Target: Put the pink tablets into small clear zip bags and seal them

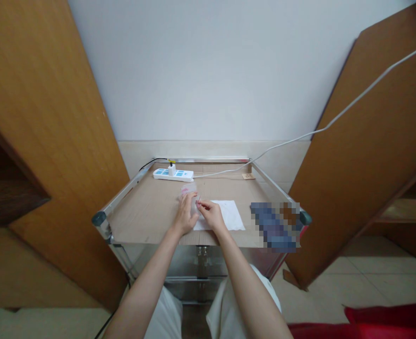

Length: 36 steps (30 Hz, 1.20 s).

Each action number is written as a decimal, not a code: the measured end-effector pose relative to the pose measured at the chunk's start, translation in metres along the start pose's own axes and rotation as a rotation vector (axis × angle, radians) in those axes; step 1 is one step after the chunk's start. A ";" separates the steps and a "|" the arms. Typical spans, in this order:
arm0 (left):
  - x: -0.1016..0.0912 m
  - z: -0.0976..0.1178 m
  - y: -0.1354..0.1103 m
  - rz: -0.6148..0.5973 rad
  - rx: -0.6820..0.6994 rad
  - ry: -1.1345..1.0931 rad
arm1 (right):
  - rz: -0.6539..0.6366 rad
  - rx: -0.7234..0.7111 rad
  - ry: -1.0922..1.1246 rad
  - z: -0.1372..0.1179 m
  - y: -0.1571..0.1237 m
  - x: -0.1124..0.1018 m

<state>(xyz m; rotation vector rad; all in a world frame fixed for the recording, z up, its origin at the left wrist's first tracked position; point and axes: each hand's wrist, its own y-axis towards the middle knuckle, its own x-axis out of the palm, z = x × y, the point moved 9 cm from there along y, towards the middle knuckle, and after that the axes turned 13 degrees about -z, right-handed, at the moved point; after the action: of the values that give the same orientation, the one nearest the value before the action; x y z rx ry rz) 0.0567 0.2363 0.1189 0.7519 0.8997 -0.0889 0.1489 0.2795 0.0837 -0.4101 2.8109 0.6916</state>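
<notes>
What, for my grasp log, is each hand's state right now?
Left hand: fingers closed on a small clear packet.
Right hand: fingertips pinched shut beside that packet; what they pinch is too small to tell.

It looks like a plain room in a home. A metal-framed, cardboard-topped worktop (pixel 148 212) stands against a bare white wall (pixel 208 70), between tall brown wooden cabinet panels (pixel 35 117), on a pale tiled floor (pixel 363 282). A white power strip (pixel 173 174) lies along the worktop's far edge.
</notes>
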 end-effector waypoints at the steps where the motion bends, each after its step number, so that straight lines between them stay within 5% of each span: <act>1: 0.002 0.001 0.001 -0.020 0.001 0.010 | 0.003 0.018 0.025 0.003 0.000 0.000; 16: 0.009 -0.002 0.002 -0.075 -0.027 0.008 | -0.041 0.062 0.173 0.006 -0.001 0.001; 22: 0.009 -0.012 0.003 -0.052 -0.101 -0.009 | 0.124 0.117 0.128 0.015 -0.001 -0.027; 28: 0.015 -0.021 0.004 -0.080 -0.139 0.009 | 0.210 0.102 -0.299 0.018 -0.006 -0.048; 36: 0.021 -0.030 0.003 -0.093 -0.165 0.031 | 0.034 0.103 -0.670 0.012 -0.005 -0.020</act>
<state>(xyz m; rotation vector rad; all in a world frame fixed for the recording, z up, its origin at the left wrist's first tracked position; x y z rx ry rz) 0.0509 0.2624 0.0939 0.5595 0.9595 -0.0841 0.1708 0.2853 0.0768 -0.0824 2.2053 0.5544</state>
